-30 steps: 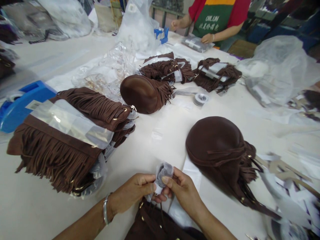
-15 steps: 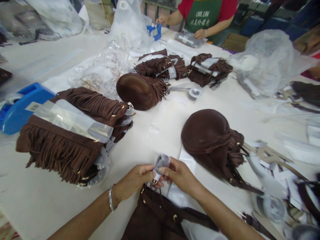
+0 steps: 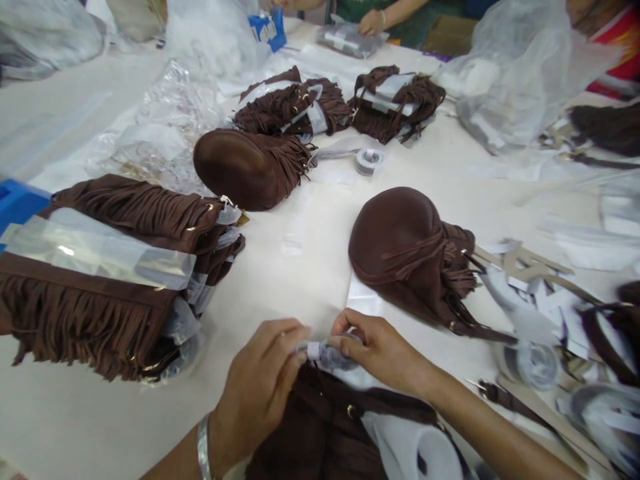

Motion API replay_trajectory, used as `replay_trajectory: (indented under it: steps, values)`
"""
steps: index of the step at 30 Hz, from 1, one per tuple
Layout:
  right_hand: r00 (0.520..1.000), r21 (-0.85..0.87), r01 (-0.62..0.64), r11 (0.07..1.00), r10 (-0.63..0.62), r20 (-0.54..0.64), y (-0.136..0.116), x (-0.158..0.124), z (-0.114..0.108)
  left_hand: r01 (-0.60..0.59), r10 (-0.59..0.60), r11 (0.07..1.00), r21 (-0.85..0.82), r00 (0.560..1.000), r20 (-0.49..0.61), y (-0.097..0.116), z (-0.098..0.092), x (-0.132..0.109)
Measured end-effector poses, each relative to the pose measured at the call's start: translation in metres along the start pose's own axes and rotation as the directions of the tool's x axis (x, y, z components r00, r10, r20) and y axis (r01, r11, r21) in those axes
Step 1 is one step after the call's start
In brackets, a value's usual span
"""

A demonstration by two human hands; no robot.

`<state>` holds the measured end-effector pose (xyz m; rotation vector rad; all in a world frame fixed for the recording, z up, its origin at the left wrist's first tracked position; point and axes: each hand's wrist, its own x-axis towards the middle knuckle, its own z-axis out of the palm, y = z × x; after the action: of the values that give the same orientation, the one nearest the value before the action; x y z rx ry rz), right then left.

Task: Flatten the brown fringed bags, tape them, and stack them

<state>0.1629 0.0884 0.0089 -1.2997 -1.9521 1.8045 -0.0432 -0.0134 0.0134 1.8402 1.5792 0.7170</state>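
Observation:
A small piece in grey see-through wrapping (image 3: pixel 337 358), with a white band round it, is between my hands. My right hand (image 3: pixel 383 350) pinches it between thumb and fingers. The bent fingers of my left hand (image 3: pixel 260 383), which has a silver bangle at the wrist, close on its left end; their blurred tips partly hide the grip. Just below lies an open dark brown bag (image 3: pixel 310 427) with metal eyelets along its rim. Rolled white sheeting (image 3: pixel 415 440) pokes out at its right side. What the wrapping covers cannot be made out.
Fringed brown bags (image 3: pixel 90 313) with plastic-wrapped parts lie at left. Other brown bags (image 3: pixel 400 247) sit right and further back (image 3: pixel 235 167). A tape roll (image 3: pixel 370 161), straps (image 3: pixel 520 400), paper scraps and clear plastic (image 3: pixel 525 80) lie about. A co-worker's hand (image 3: pixel 373 22) rests on a packet.
My view has tilted down and shifted right. The wrapped piece has come down against the bag's rim and turned more sideways. My left hand has moved closer, its back now towards me.

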Motion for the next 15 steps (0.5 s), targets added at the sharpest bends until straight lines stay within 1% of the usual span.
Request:
replay_trajectory:
  steps: [1, 2, 3, 4, 5, 7, 9, 12, 15]
  values:
    - [1.000, 0.022, -0.012, 1.000, 0.012, 0.006, 0.003, -0.001, 0.000, -0.120, 0.114, 0.991, 0.052, 0.987, 0.113, 0.005, 0.001, -0.003]
    - [1.000, 0.044, -0.023, 0.999, 0.023, 0.003, 0.004, -0.001, 0.001, -0.219, 0.195, 0.973, 0.078, 0.951, 0.239, 0.010, 0.003, -0.004]
    - [0.999, 0.066, -0.032, 0.997, 0.032, -0.005, 0.005, -0.001, 0.001, -0.289, 0.239, 0.952, 0.099, 0.907, 0.346, 0.014, 0.006, -0.005]
    - [0.999, 0.087, -0.039, 0.995, 0.040, -0.014, 0.005, 0.000, 0.001, -0.325, 0.246, 0.937, 0.131, 0.875, 0.416, 0.016, 0.010, -0.006]
    - [0.999, 0.111, -0.045, 0.993, 0.047, -0.021, 0.005, 0.001, 0.002, -0.331, 0.221, 0.926, 0.179, 0.864, 0.452, 0.017, 0.014, -0.006]
    - [0.998, 0.164, -0.063, 0.984, 0.067, -0.016, 0.004, 0.002, 0.004, -0.317, 0.165, 0.908, 0.273, 0.871, 0.462, 0.016, 0.018, -0.007]
    - [0.996, 0.212, -0.092, 0.973, 0.094, 0.003, 0.005, 0.002, 0.006, -0.306, 0.128, 0.886, 0.349, 0.884, 0.449, 0.012, 0.017, -0.009]
    - [0.992, 0.226, -0.129, 0.966, 0.128, 0.017, 0.009, -0.002, 0.008, -0.281, 0.089, 0.854, 0.438, 0.908, 0.408, 0.005, 0.009, -0.015]
    - [0.989, 0.206, -0.143, 0.968, 0.132, 0.068, 0.013, -0.007, 0.008, -0.238, 0.051, 0.859, 0.452, 0.920, 0.387, 0.000, 0.002, -0.020]
